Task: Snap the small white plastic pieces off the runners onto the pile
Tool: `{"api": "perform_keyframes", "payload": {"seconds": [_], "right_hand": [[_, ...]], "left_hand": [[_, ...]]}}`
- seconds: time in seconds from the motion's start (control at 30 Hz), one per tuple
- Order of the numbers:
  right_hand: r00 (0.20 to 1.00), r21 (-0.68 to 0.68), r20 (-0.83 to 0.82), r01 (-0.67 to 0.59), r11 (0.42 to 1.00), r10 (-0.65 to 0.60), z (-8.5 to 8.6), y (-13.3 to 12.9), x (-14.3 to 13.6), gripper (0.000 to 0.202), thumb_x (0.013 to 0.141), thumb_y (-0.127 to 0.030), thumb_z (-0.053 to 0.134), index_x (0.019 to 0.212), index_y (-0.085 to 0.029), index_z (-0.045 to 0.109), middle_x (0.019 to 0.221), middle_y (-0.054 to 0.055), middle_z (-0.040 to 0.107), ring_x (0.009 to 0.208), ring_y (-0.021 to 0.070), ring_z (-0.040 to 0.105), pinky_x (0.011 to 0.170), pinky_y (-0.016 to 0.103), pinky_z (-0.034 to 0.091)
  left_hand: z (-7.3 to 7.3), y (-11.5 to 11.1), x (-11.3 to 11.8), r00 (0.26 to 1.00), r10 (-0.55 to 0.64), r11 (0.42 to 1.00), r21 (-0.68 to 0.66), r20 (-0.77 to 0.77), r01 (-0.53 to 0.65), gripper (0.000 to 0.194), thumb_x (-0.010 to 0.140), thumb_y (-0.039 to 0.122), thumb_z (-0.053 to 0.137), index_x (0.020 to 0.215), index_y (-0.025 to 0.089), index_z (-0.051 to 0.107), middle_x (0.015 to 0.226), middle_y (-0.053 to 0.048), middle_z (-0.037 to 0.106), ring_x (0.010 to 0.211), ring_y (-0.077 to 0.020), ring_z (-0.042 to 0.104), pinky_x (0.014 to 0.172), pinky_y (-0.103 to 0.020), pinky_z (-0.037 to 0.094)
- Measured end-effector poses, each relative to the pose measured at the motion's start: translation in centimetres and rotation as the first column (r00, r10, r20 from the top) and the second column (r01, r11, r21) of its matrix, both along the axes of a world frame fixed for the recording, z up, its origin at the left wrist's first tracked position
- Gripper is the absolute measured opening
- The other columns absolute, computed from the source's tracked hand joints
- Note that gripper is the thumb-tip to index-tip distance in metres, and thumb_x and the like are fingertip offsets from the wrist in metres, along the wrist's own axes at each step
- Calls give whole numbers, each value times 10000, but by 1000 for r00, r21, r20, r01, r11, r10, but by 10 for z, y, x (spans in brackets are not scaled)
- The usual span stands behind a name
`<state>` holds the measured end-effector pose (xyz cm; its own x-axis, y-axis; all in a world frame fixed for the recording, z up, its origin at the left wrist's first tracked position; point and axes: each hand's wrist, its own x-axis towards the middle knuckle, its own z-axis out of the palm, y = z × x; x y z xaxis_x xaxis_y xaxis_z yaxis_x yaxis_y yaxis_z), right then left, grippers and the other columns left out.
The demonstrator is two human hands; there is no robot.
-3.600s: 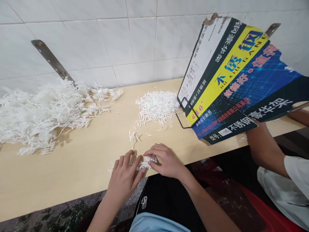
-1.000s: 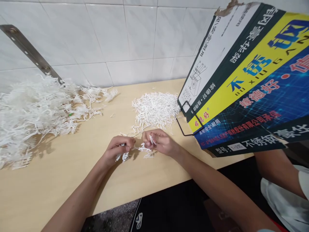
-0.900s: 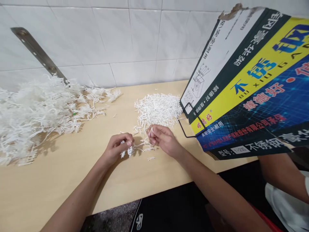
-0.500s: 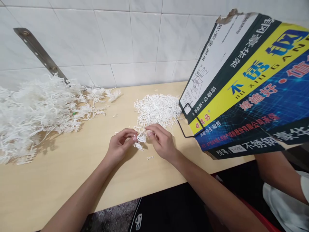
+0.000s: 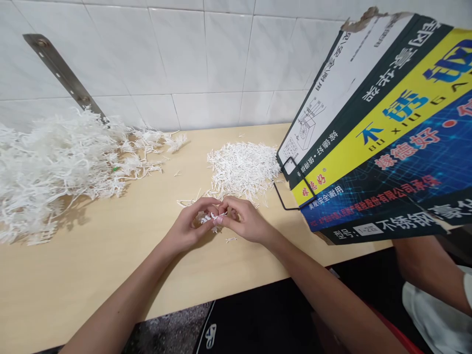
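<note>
My left hand (image 5: 194,222) and my right hand (image 5: 243,220) meet fingertip to fingertip low over the wooden table. Between their fingers is a small cluster of white plastic pieces (image 5: 207,218), thin and branched; my fingers hide much of it. Both hands are closed in a pinch around it. Just behind them lies a flat heap of short white plastic pieces (image 5: 243,167). One loose white piece (image 5: 231,240) rests on the table in front of my right hand. Far to the left is a big tangled mound of white plastic strands (image 5: 66,167).
A tilted printed cardboard box (image 5: 383,132) stands on the right, with a bent black wire frame (image 5: 291,208) at its lower corner. Another person's arm (image 5: 431,265) shows below the box. A metal bracket (image 5: 62,73) is fixed to the tiled wall behind the wooden table (image 5: 92,275).
My hands have come together, the right moving left until the fingertips meet over the white cluster. The view has shifted slightly; the heaps and the box look the same.
</note>
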<state>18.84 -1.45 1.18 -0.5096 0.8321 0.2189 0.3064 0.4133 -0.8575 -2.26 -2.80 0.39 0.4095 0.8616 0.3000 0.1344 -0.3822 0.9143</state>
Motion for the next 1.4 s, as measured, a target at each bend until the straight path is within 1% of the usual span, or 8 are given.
{"api": "perform_keyframes", "payload": {"seconds": [0.4,0.53,0.67,0.83,0.97,1.1,1.23,1.4], "right_hand": [[995,170,74,-78,982,66,-7,2,1,193,1005,-343,586,871,-218,645,885,29,625,840,175,555,748,296,397],[984,-45,-120,-140,989,134,-3,-1,-1,254,995,-357,603,801,-192,609,792,6,574,717,142,510,661,275,383],[905,-284,-380,-312,907,193,-4,-3,-2,366,970,-476,633,765,-187,543,695,-27,485,602,110,424,567,255,334],[793,-396,-607,-354,847,47,-9,1,0,389,968,-503,631,766,-176,567,745,-8,506,633,110,495,582,253,401],[803,-436,-581,-166,885,-135,-9,9,2,242,938,-436,694,965,-205,626,731,-35,555,509,76,473,476,215,355],[850,-279,-495,43,959,-181,-5,10,6,540,941,-431,677,1437,-306,503,1268,87,656,747,144,657,568,265,511],[979,-133,-195,36,990,-62,-2,4,8,320,1005,-438,567,1194,-218,702,1073,75,710,818,157,631,672,271,493],[990,-232,-81,-129,964,112,-6,2,3,290,975,-429,611,880,-174,708,779,-1,616,697,118,532,661,250,417]], "left_hand": [[-1,-3,2,999,19,997,-72,-51,-22,289,929,327,699,1177,221,597,834,-16,662,804,-175,631,755,-284,473],[1,-5,2,992,-83,986,-133,94,96,176,936,287,697,1044,219,576,860,-20,616,805,-163,600,744,-283,475],[-3,-7,-1,970,-122,982,-118,212,149,196,924,227,714,1042,229,559,885,-28,640,811,-169,612,749,-300,486],[-5,-9,-4,952,-202,964,-127,230,235,158,934,212,701,1046,208,589,857,-36,669,786,-168,632,750,-312,502],[-1,-10,4,961,-178,967,-141,210,210,137,944,224,692,1044,203,602,888,-34,656,795,-153,628,742,-287,498],[-1,-6,9,982,-66,994,-68,176,79,195,948,252,691,1128,217,624,890,-28,659,828,-163,646,767,-287,503],[-4,-3,4,992,46,999,8,118,-47,206,948,262,687,1149,224,666,937,-45,694,870,-180,669,802,-303,516],[-5,-2,-3,995,100,989,109,6,-100,176,964,241,647,1138,222,673,941,-46,743,880,-182,698,828,-306,516]]}}
